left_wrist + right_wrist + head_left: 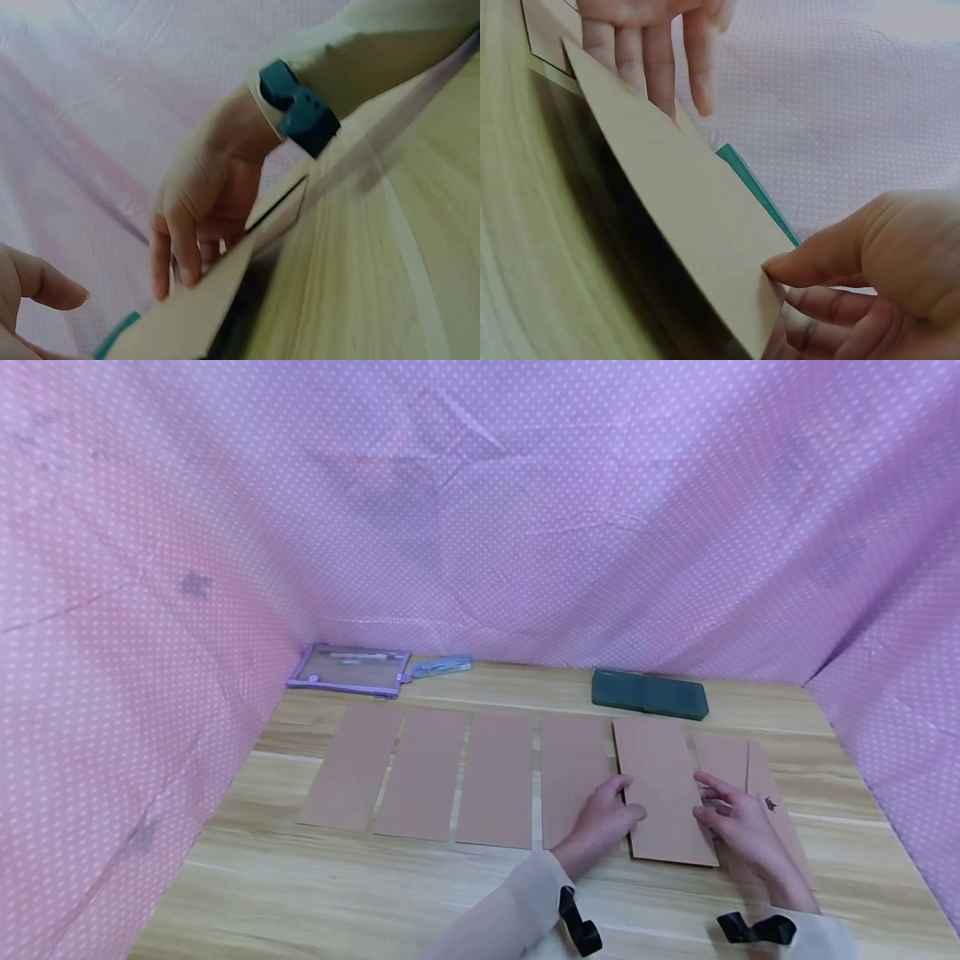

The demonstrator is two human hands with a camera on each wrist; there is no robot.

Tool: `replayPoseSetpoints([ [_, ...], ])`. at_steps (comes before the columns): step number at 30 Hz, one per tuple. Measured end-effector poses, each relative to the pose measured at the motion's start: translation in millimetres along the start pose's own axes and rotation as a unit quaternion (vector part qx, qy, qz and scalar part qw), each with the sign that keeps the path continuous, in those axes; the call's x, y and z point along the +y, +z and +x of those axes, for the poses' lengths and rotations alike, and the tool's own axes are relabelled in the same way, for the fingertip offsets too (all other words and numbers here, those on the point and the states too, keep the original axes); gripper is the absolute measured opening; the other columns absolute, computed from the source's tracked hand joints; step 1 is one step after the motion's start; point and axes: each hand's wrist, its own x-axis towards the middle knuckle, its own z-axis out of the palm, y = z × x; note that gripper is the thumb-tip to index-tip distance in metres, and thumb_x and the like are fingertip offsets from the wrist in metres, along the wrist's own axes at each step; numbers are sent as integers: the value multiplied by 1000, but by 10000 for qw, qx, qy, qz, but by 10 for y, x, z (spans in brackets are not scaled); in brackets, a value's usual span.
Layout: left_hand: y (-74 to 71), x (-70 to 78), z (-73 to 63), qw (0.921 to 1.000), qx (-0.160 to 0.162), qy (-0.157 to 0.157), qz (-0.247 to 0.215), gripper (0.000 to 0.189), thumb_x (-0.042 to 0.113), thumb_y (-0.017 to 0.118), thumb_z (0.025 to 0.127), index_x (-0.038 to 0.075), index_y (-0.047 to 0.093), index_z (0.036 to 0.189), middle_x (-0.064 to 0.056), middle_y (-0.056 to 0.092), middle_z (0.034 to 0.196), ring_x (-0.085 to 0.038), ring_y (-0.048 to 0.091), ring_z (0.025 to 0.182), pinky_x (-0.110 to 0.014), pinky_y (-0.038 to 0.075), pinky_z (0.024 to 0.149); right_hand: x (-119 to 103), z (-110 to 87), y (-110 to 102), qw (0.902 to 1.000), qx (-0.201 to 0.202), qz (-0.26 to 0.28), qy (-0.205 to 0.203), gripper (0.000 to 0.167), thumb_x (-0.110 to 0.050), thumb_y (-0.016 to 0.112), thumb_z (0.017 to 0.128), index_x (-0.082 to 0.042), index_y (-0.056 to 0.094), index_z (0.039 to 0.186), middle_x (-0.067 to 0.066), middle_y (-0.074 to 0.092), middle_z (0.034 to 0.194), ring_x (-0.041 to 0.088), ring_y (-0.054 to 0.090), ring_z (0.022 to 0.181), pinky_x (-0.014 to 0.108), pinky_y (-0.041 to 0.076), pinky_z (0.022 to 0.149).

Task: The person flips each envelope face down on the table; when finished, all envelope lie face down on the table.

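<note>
In the head view, a plain brown paper envelope [663, 793] lies between my hands, slightly raised, with a dark shadow along its left edge. My left hand [600, 818] is at that edge, its straight fingers touching it in the right wrist view. The left thumb [64, 295] looks clear of the paper in the left wrist view. At the other side my right hand [742, 831] grips the envelope; its thumb [810, 262] presses a corner, with fingers below. Partly behind this hand lies a brown envelope [722, 756] with a flap line and small black mark.
Several brown envelopes [495, 777] lie in a row to the left on the wooden table [300, 893]. Along the back are a purple-edged mesh pouch [352, 670], a small blue item [442, 667] and a dark green case [649, 694]. Pink dotted curtains [480, 527] enclose the table.
</note>
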Motion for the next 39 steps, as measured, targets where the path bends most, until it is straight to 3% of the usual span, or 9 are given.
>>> replayPoseSetpoints([
  [1, 4, 18, -19, 10000, -13, -32, -3, 59, 9, 65, 80, 15, 58, 138, 5, 47, 69, -12, 38, 54, -25, 40, 68, 0, 0, 5, 10000, 17, -28, -36, 55, 7, 60, 91, 18, 39, 142, 35, 58, 116, -12, 56, 81, 23, 54, 60],
  [4, 21, 72, -81, 9999, -54, -61, 118, 60, 14, 66, 80, 13, 56, 139, 1, 66, 87, -13, 58, 75, -30, 49, 80, -6, -3, 26, 9999, 91, -37, -84, 54, 9, 60, 90, 20, 40, 139, 34, 58, 113, -10, 55, 78, 23, 53, 57],
  [5, 27, 85, -95, 9998, -69, -50, 152, 60, 15, 66, 80, 12, 56, 139, -1, 70, 102, -15, 63, 88, -32, 50, 89, -7, -2, 31, 9999, 116, -67, -110, 54, 9, 60, 90, 21, 41, 138, 34, 59, 112, -11, 55, 78, 22, 52, 58],
  [7, 39, 101, -117, 9998, -76, -27, 200, 59, 19, 67, 80, 11, 56, 138, -4, 65, 132, -18, 62, 115, -38, 48, 104, -11, -2, 41, 9997, 164, -145, -94, 53, 9, 61, 89, 21, 42, 137, 35, 59, 112, -12, 54, 79, 19, 52, 60],
  [9, 50, 107, -130, 9998, -97, 7, 184, 58, 21, 67, 81, 10, 57, 137, -8, 60, 142, -22, 55, 132, -42, 44, 111, -15, 2, 42, 9996, 153, -255, -33, 53, 7, 62, 90, 21, 43, 137, 36, 59, 114, -14, 52, 81, 15, 52, 64],
  [18, 49, 93, -142, 9997, -186, -119, 55, 55, 31, 65, 87, 14, 56, 138, -6, 57, 144, -26, 51, 136, -49, 41, 114, -35, 25, 51, 9970, 107, -700, 310, 52, -2, 62, 94, 13, 45, 141, 36, 58, 123, -16, 49, 87, 9, 47, 71],
  [23, 38, 99, -140, 9997, -225, -62, -102, 56, 29, 65, 86, 14, 55, 139, -6, 57, 143, -26, 50, 137, -50, 40, 114, -52, 40, 81, 9930, 286, -1116, 246, 49, -6, 62, 94, 8, 49, 140, 35, 61, 122, 9, 64, 92, 11, 46, 71],
  [28, 33, 119, -146, 9994, -237, -19, -249, 55, 27, 65, 86, 13, 55, 138, -6, 57, 143, -27, 50, 136, -49, 40, 114, -75, 49, 105, 9904, 376, -1308, 249, 48, -6, 60, 94, 8, 50, 139, 34, 62, 121, 31, 68, 97, 13, 46, 69],
  [39, 25, 128, -162, 9990, -194, -27, -401, 55, 25, 66, 85, 11, 56, 137, -8, 57, 141, -28, 51, 134, -48, 40, 113, -125, 33, 106, 9875, 301, -1545, 112, 48, -7, 62, 93, 13, 50, 135, 31, 64, 116, 33, 70, 93, 16, 47, 68],
])
